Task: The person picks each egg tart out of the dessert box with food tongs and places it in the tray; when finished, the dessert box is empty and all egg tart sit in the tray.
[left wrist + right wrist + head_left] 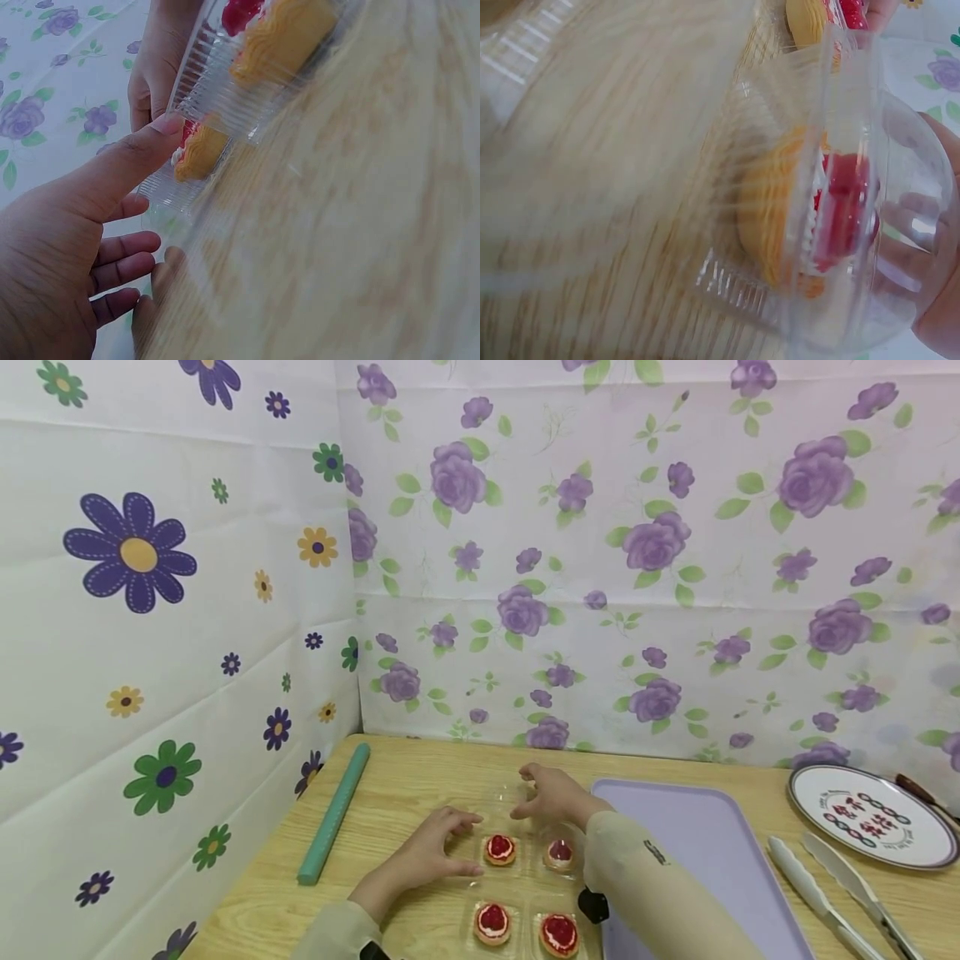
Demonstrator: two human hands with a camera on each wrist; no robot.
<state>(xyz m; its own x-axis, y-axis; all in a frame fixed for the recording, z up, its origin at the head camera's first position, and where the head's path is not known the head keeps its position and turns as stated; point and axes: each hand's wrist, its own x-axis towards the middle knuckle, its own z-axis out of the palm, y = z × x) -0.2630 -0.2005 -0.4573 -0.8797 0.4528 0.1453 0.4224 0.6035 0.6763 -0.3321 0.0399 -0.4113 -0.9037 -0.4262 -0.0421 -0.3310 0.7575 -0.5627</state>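
Several small red-topped tarts sit in clear plastic boxes on the wooden table. My left hand (429, 853) is beside the far-left tart (499, 850), fingers apart. In the left wrist view its thumb (146, 154) lies at the edge of the clear box (214, 82). My right hand (558, 795) reaches over the back of the boxes, thumb and fingers spread near a clear plastic lid (510, 793). The far-right tart (559, 855) stands below that wrist, under a clear dome (922, 157) in the right wrist view. Two nearer tarts, left (492, 924) and right (558, 935), show red tops.
A lilac tray (675, 827) lies right of the boxes, partly under my right sleeve. Beyond it are tongs (817, 893), a knife-like utensil (855, 881) and a white plate (870, 814). A teal rod (335, 814) lies at the left. Flowered sheets hang behind and left.
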